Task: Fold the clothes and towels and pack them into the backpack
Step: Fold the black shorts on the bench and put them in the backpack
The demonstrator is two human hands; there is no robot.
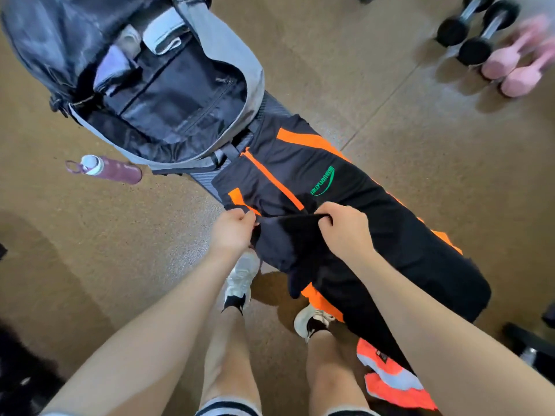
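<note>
Left hand [232, 231] and right hand [342, 228] both curling tight, pinching the black jacket's [345, 187] near hem, open backpack [168, 94] lying just beyond, bare floor [375, 94] spreading either side

A single wide-angle head camera looks steeply down from standing height, close above both forearms, onto the floor [345, 70]; the frame bends at its edges. No second view.
</note>
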